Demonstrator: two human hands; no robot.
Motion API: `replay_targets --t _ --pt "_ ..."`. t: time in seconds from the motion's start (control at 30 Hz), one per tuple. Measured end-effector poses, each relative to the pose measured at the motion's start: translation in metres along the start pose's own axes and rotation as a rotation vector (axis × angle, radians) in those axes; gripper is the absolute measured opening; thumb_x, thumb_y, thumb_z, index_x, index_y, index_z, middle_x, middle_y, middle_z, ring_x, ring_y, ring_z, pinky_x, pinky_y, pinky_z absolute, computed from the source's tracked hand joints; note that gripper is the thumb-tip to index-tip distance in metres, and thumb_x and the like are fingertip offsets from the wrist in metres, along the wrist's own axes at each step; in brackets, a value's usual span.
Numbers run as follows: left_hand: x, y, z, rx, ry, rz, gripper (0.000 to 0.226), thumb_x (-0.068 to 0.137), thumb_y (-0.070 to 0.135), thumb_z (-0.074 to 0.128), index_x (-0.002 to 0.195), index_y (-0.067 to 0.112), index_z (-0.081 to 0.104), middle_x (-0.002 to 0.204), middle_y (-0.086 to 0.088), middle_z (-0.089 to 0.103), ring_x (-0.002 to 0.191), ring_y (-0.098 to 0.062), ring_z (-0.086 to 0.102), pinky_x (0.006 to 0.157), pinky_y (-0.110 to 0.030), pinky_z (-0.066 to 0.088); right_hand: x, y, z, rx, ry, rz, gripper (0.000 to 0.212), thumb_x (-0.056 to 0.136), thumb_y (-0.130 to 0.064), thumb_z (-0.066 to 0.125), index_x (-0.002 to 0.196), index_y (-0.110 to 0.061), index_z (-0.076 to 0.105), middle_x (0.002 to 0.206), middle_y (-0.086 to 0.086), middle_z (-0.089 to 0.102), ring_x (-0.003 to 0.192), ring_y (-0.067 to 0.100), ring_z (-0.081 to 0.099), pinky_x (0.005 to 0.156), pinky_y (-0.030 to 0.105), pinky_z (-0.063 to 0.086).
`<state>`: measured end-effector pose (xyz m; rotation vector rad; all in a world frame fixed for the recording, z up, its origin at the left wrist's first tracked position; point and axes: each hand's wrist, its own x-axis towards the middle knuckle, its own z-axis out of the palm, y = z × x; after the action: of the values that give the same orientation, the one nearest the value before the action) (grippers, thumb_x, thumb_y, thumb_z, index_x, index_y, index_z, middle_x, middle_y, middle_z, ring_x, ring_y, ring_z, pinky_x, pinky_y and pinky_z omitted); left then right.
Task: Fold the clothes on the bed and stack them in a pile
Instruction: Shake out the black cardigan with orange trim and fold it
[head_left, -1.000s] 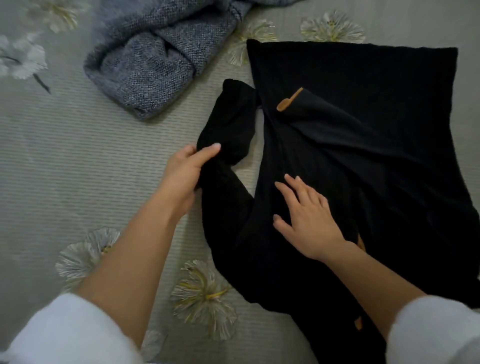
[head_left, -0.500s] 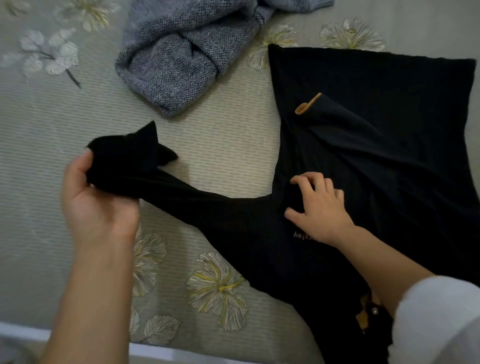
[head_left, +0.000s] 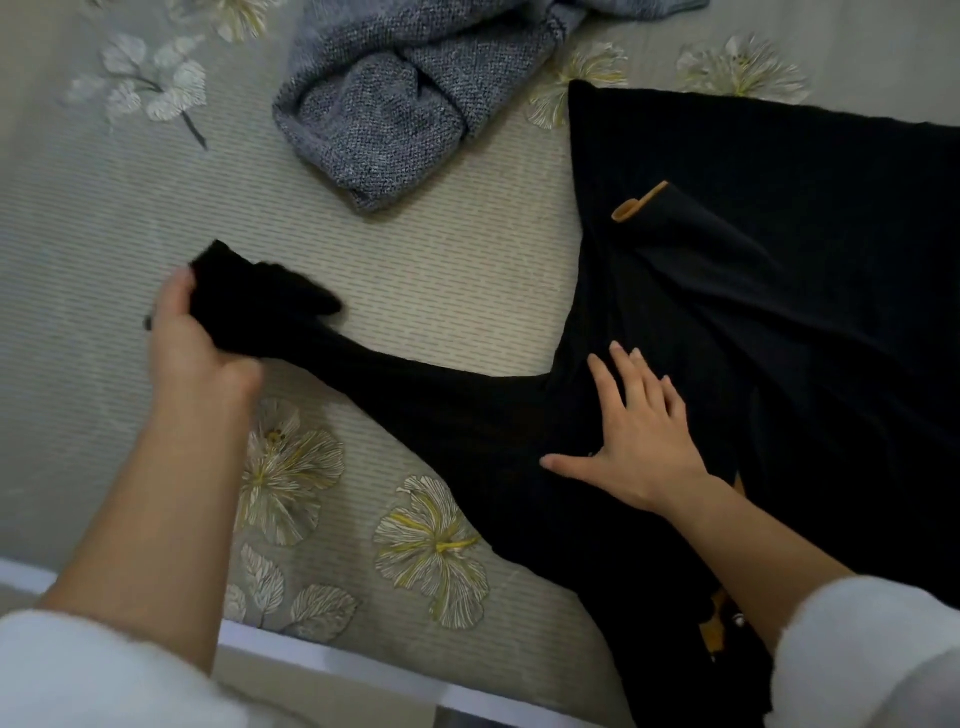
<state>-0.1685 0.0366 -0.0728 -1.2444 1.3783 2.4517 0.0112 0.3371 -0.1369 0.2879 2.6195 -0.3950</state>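
A black knit garment (head_left: 753, 338) lies spread flat on the right half of the bed, with a folded-over flap that shows a tan tab (head_left: 639, 200) near its upper middle. One long black sleeve (head_left: 415, 400) is drawn out to the left, away from the body of the garment. The left hand (head_left: 197, 338) grips the bunched end of that sleeve, fingers curled round the cloth. The right hand (head_left: 639, 441) rests flat on the garment near where the sleeve joins it, its fingers (head_left: 626, 374) straight and spread.

Underneath is a grey-green striped bed cover (head_left: 441, 270) printed with pale flowers. A crumpled grey-flecked knitted sweater (head_left: 395, 98) lies at the top, apart from the black garment. The white edge of the bed (head_left: 332, 657) runs along the bottom.

One second ago the sleeve lay doubled up beside the garment's body with the left hand just touching it; it has since been pulled out straight. Half a second ago the right hand's fingers were curled on the cloth; now they lie flat.
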Motion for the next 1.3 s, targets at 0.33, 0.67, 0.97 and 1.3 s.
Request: replay_targets --t 0.33,0.67,0.97,1.3 --pt "-0.051 -0.025 0.042 0.34 0.18 0.815 0.022 0.085 0.016 0.063 0.103 0.01 0.052 0.106 -0.006 0.061 0.096 -0.009 0.061 0.092 -0.022 0.048 -0.004 0.013 -0.01 0.263 0.137 -0.09 0.097 0.078 -0.066 0.058 0.152 -0.019 0.016 0.158 -0.007 0.01 0.146 0.008 -0.002 0.118 0.033 0.002" --pt "-0.141 -0.165 0.052 1.771 -0.944 0.761 0.079 0.084 0.038 0.061 0.15 0.031 0.018 0.161 -0.003 -0.004 0.145 -0.016 -0.013 0.118 -0.039 -0.003 -0.008 0.075 -0.054 1.779 0.307 0.617 0.055 0.077 0.005 0.037 0.127 -0.007 0.055 0.108 0.007 0.064 0.108 0.027 0.062 0.088 0.033 0.051" --pt "-0.117 -0.18 -0.017 1.711 -0.632 0.747 0.083 0.079 0.022 0.071 0.144 0.04 0.022 0.119 0.001 0.029 0.082 -0.009 0.048 0.061 -0.012 0.038 0.007 0.092 -0.053 1.384 0.332 0.772 0.068 0.071 -0.046 0.077 0.123 -0.012 0.05 0.107 0.002 0.064 0.094 0.019 0.065 0.076 0.033 0.054" --pt "-0.124 -0.177 -0.019 1.445 -0.487 0.763 0.019 0.082 0.0 0.067 0.097 0.012 0.072 0.087 0.004 0.052 0.07 -0.002 0.052 0.066 -0.009 0.038 0.044 0.121 -0.132 1.354 0.897 0.507 0.032 0.089 -0.022 0.059 0.06 -0.021 0.045 0.066 -0.002 0.051 0.068 0.016 0.051 0.06 0.033 0.048"
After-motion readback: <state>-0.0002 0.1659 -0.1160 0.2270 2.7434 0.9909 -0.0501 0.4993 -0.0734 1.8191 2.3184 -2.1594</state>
